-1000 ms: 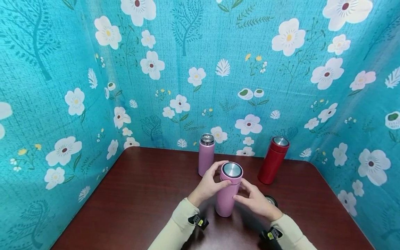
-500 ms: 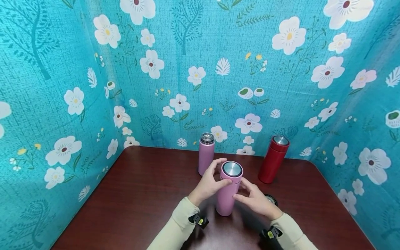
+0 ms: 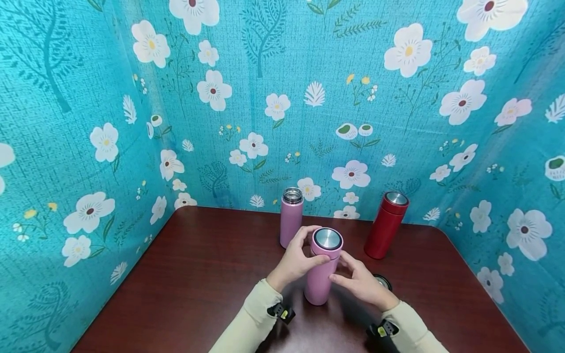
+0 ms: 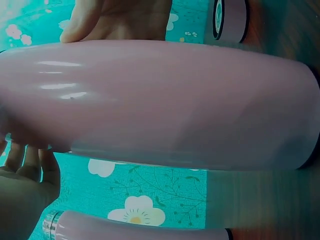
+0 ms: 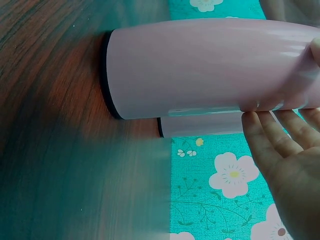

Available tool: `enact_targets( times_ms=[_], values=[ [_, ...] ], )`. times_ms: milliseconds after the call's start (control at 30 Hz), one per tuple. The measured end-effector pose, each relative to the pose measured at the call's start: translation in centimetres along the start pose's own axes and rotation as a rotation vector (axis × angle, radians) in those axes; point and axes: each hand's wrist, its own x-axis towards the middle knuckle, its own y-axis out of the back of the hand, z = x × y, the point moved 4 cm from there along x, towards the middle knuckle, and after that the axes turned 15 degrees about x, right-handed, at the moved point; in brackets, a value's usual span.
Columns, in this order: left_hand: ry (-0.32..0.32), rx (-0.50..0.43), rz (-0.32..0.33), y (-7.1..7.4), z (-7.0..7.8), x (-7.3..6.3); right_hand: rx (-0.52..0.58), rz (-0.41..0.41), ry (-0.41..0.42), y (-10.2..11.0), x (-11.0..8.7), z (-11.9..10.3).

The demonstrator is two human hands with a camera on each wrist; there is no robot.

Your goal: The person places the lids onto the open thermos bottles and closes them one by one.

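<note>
A pink thermos (image 3: pixel 319 284) with a silver-topped lid (image 3: pixel 328 239) stands upright on the table between both hands. My left hand (image 3: pixel 293 262) grips it near the top, thumb across the front at the lid's seam and fingers round the far side. Lower down, my right hand (image 3: pixel 364 284) holds the body from the right with thumb and fingers. The thermos body (image 4: pixel 175 105) fills the left wrist view. In the right wrist view its dark base (image 5: pixel 107 75) meets the wood, and right-hand fingertips touch its side.
Behind the left hand stands a lidless pink thermos (image 3: pixel 291 220) with a steel mouth. A closed red thermos (image 3: pixel 387 225) is at the back right. Beside the right hand lies a loose pink lid (image 4: pixel 232 20), partly hidden in the head view. Flowered cloth (image 3: pixel 273 137) surrounds the dark table (image 3: pixel 198 274).
Hardly anything differs: both hands keep their hold on the pink thermos, with the left thumb and fingers shifting very slightly at the lid. The other thermoses have not moved.
</note>
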Motion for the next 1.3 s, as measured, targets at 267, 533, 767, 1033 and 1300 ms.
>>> enact_targets(
  times_ms=[267, 533, 767, 1033, 1300],
  values=[
    [0.04, -0.007, 0.014, -1.1, -3.1, 0.4, 0.009, -0.007, 0.011, -0.1, 0.0, 0.0],
    [-0.026, -0.018, 0.02, -1.1, -3.9, 0.2, 0.001, 0.007, -0.017, -0.1, -0.1, 0.0],
    [-0.036, -0.026, 0.0, -1.2, -3.7, 0.2, 0.006, 0.008, 0.002, -0.1, -0.1, -0.1],
    [0.0, -0.005, -0.001, -0.3, -0.8, 0.0, 0.005, 0.003, 0.006, -0.1, -0.1, -0.1],
    [-0.061, -0.004, -0.016, 0.1, 0.0, -0.1, 0.006, 0.006, -0.007, -0.1, -0.1, -0.2]
  ],
)
